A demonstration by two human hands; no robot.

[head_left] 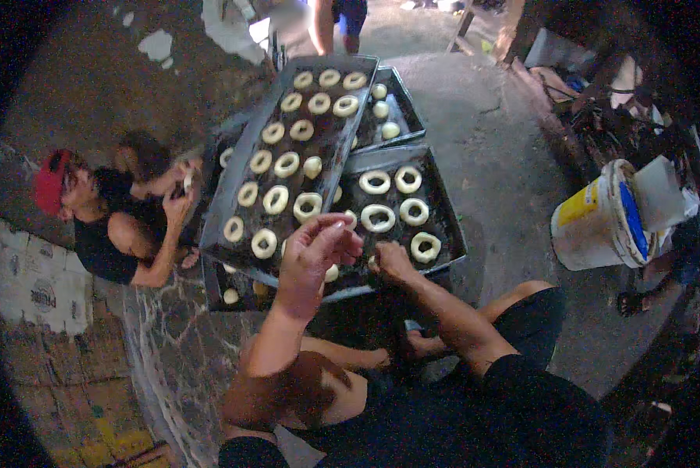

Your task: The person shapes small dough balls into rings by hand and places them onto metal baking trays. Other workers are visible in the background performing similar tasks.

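My left hand (318,251) is raised over the lower end of a long dark tray (237,248). Its fingers are curled in, and pale dough (350,221) shows by the fingertips; whether they grip it is hard to tell. My right hand (394,262) reaches down into a second dark tray (457,226), closed over a small piece of dough (372,264) that is mostly hidden. Beside it lie several dough rings, one (425,247) just to its right. The long tray carries rows of dough rings (276,200) and a dough ball (312,167).
Another tray (414,117) with dough balls sits behind. At left a person in a red cap (52,182) crouches, hands raised near the trays. A white bucket (591,222) stands at right on the concrete floor. Another person's legs (350,23) show at the far edge.
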